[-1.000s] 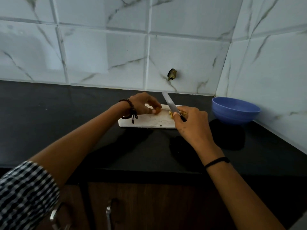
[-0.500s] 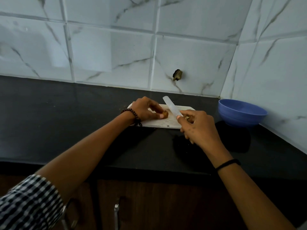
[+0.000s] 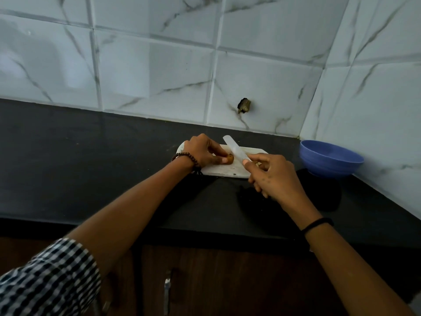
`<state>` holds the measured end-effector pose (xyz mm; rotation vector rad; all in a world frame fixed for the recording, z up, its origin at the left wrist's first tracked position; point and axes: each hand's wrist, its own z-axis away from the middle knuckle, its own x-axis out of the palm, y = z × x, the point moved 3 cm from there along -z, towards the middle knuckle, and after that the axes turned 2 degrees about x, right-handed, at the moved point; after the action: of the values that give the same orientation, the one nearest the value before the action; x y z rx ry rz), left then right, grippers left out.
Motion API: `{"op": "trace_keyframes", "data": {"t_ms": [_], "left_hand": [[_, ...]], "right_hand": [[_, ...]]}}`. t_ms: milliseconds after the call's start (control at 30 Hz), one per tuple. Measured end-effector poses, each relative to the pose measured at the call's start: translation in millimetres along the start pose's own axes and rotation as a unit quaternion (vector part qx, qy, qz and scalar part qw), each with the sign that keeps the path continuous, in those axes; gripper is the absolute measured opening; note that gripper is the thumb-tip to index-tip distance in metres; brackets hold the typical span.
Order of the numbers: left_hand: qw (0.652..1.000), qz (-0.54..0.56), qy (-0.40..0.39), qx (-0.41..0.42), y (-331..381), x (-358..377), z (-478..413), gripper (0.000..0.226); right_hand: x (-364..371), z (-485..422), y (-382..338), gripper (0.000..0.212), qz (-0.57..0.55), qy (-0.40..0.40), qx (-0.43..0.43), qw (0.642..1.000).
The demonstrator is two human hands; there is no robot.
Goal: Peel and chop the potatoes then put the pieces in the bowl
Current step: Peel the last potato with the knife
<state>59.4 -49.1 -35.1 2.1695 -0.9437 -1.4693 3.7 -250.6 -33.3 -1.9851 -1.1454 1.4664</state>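
Knife points away-left, right hand grasping it; left hand pinches potato piece on board.

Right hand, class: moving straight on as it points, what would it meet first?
Probably the potato piece the left hand pinches on the cutting board: the right hand points forward-left, its knife blade just beside it. Depth is unclear; it might slip past toward the wall.

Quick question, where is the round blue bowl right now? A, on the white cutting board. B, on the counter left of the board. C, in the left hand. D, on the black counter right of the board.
D: the round blue bowl stands on the black counter, apart from and to the right of the white cutting board.
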Motion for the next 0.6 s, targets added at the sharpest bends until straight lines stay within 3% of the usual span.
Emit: {"op": "trace_keyframes", "data": {"t_ms": [200,433,600], "left_hand": [[1.0,0.0,-0.008,-0.028,0,-1,0,0.027],[0.999,-0.024,0.011,-0.026,4,-2,2,0.025],[0.999,-0.024,0.012,-0.029,6,-3,4,0.024]], "right_hand": [[-2,-1,-6,0.036,0.047,-0.017,0.017,0.999],[-1,0,-23,0.026,0.138,-0.021,-0.025,0.99],[6,-9,-29,0.03,0.224,-0.022,-0.036,0.974]]}}
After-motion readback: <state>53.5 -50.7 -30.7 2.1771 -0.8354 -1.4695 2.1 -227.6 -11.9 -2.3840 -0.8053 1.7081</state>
